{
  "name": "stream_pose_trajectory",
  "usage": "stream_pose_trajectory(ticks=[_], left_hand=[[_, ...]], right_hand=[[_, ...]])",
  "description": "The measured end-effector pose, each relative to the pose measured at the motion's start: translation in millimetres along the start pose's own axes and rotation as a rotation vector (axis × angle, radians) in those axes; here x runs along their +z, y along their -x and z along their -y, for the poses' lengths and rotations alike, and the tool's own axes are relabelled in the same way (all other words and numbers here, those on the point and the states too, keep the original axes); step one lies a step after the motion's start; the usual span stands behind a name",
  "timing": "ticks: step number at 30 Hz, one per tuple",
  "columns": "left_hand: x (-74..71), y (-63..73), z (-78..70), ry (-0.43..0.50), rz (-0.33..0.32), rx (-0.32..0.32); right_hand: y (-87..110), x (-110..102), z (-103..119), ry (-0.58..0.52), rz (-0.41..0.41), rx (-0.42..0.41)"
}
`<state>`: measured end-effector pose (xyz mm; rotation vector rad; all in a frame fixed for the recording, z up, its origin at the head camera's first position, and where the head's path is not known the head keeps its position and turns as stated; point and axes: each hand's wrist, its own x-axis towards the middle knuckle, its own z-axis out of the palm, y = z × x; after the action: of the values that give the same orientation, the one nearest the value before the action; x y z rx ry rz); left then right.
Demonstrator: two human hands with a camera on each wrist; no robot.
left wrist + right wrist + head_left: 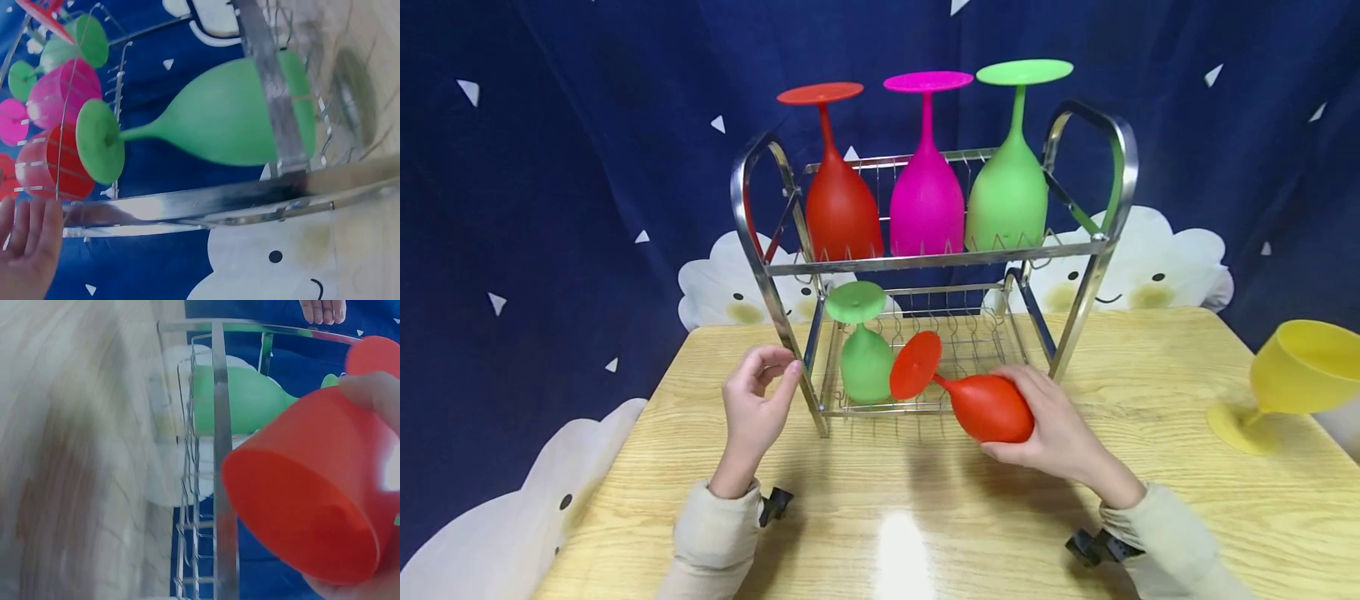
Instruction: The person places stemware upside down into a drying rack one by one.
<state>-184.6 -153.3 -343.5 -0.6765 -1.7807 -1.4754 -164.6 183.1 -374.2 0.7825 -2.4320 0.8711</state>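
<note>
My right hand (pixel 1060 433) grips a red goblet (pixel 992 408) around its bowl, in front of the rack's lower tier. The goblet is tilted, its foot up and to the left; its open mouth (pixel 306 512) shows in the right wrist view. Empty and loosely bent, my left hand (pixel 756 408) hovers beside the rack's left front post. A green goblet (pixel 865 367) stands upside down at the left of the lower tier, also seen in the left wrist view as a large green bowl (pixel 212 119). The two-tier metal dish rack (pixel 925 265) stands on the table.
On the upper tier stand upside-down goblets: red (pixel 842 208), magenta (pixel 927 200) and light green (pixel 1009 192). A yellow goblet (pixel 1292 375) stands upright at the table's right side. The wooden table (pixel 850 517) ends at a dark blue curtain (pixel 587 167) behind.
</note>
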Motion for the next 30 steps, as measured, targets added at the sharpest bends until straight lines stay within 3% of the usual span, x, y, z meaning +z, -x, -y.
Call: stream_pose_trajectory(ticks=[4, 12, 15, 30], left_hand=[[-4.0, -7.8, 1.2, -0.072, -0.099, -0.026], [5.8, -13.7, 8.4, -0.123, -0.054, -0.162], [9.8, -12.6, 11.2, -0.142, -0.069, -0.159], [10.5, -11.4, 17.7, -0.162, -0.078, -0.139]], right_hand=[[-5.0, 8.5, 2.5, -0.095, -0.004, 0.074], [-22.1, 23.1, 4.6, -0.308, 0.011, 0.284], [-28.9, 29.3, 2.6, -0.359, 0.003, 0.328], [-61.6, 74.9, -29.5, -0.394, -0.031, 0.441]])
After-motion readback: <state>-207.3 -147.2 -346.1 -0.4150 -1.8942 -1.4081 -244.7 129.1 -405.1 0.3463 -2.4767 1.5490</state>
